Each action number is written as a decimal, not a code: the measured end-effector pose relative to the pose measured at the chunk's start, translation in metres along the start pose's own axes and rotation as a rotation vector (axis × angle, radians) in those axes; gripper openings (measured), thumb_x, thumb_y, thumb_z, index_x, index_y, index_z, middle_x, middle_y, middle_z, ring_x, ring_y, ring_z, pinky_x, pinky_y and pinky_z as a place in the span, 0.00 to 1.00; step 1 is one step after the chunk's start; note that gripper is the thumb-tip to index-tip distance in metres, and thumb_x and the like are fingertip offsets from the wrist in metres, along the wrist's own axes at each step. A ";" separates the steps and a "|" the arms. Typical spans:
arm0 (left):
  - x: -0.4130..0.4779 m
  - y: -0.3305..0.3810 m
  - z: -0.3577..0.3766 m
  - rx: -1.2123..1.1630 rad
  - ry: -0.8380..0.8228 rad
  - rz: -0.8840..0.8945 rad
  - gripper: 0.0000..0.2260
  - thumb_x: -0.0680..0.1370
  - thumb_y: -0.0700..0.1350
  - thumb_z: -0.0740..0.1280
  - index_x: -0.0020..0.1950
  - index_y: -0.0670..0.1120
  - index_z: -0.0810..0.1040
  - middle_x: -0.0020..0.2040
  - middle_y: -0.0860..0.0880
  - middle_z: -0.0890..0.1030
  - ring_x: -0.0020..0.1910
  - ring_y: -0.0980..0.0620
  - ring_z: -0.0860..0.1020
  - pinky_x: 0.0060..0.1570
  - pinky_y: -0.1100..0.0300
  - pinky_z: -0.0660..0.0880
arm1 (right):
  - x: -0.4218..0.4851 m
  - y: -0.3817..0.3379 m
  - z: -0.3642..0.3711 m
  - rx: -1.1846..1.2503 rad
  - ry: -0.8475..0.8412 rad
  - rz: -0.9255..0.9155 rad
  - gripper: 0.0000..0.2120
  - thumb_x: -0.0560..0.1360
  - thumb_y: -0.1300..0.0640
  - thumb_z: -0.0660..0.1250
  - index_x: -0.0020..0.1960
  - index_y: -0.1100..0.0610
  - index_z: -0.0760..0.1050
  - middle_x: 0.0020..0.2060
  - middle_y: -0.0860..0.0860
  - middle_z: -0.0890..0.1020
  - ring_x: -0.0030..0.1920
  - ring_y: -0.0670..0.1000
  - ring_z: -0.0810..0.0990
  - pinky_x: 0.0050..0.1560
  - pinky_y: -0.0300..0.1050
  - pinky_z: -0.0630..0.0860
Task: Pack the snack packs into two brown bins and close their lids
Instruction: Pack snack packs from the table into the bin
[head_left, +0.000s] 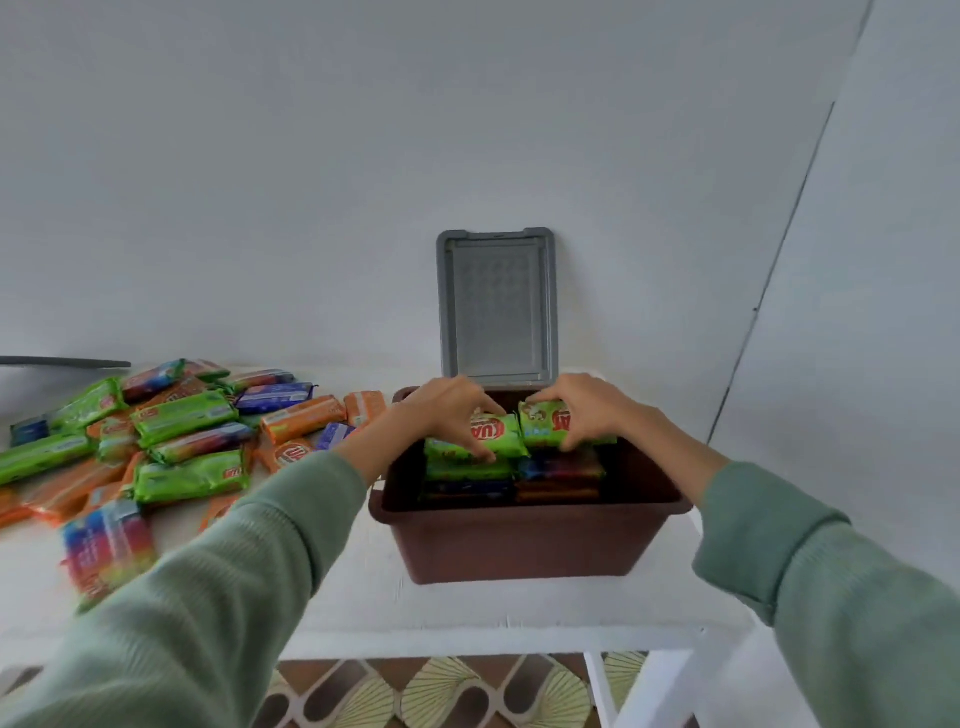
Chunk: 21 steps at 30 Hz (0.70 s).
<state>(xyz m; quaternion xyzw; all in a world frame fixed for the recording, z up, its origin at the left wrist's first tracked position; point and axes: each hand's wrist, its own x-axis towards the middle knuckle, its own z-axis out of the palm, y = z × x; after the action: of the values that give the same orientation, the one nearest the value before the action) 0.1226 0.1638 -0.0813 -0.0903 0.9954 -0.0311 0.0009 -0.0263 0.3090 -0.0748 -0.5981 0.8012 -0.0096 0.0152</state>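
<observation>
The brown bin (524, 540) is sitting on the white table (467, 608) near its right end, with its long axis running left to right; its grey lid (497, 306) is standing upright behind it against the wall, inner face towards the camera. Both hands are reaching over the open bin; the left hand (451, 410) is gripping the left green pack (496, 436), fingers curled over its far edge and thumb pinching the near one; the right hand (589, 410) is gripping the right green pack (543, 428) in the same way. The two packs are lying flat, end to end and touching at the middle, their long axes running along the bin's length; they are resting on top of the stacked packs (561, 475) that are filling the bin in two columns, also lying lengthwise. A loose heap of snack packs (182, 421), green, orange, blue and rainbow-coloured, is lying on the table to the left, pointing many ways; one rainbow pack (106, 545) is lying near the front edge, blurred. Green sleeves (208, 597) are covering both forearms; patterned floor tiles (441, 691) are showing under the table.
</observation>
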 end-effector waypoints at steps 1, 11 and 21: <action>0.001 0.001 0.006 0.011 -0.013 0.002 0.32 0.67 0.62 0.71 0.68 0.51 0.71 0.57 0.49 0.79 0.56 0.49 0.76 0.53 0.53 0.75 | -0.002 0.001 0.008 -0.006 -0.025 0.005 0.37 0.63 0.54 0.77 0.70 0.49 0.68 0.58 0.53 0.75 0.58 0.54 0.74 0.52 0.43 0.71; -0.001 -0.007 0.031 0.063 -0.058 0.019 0.32 0.71 0.62 0.67 0.72 0.51 0.66 0.57 0.47 0.74 0.55 0.50 0.73 0.47 0.59 0.70 | 0.005 0.012 0.035 0.076 -0.128 -0.029 0.35 0.66 0.56 0.75 0.70 0.49 0.67 0.59 0.54 0.74 0.59 0.54 0.73 0.57 0.43 0.69; 0.003 0.001 0.023 -0.001 -0.078 0.049 0.27 0.71 0.55 0.71 0.67 0.45 0.73 0.58 0.45 0.74 0.55 0.49 0.74 0.52 0.56 0.71 | 0.009 0.008 0.031 0.043 -0.131 -0.014 0.32 0.67 0.53 0.74 0.69 0.48 0.68 0.59 0.54 0.71 0.59 0.54 0.71 0.56 0.43 0.68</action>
<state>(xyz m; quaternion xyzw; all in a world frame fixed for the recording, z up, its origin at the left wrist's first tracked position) 0.1192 0.1631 -0.1047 -0.0669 0.9966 -0.0271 0.0402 -0.0348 0.3031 -0.1059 -0.6024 0.7940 0.0120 0.0803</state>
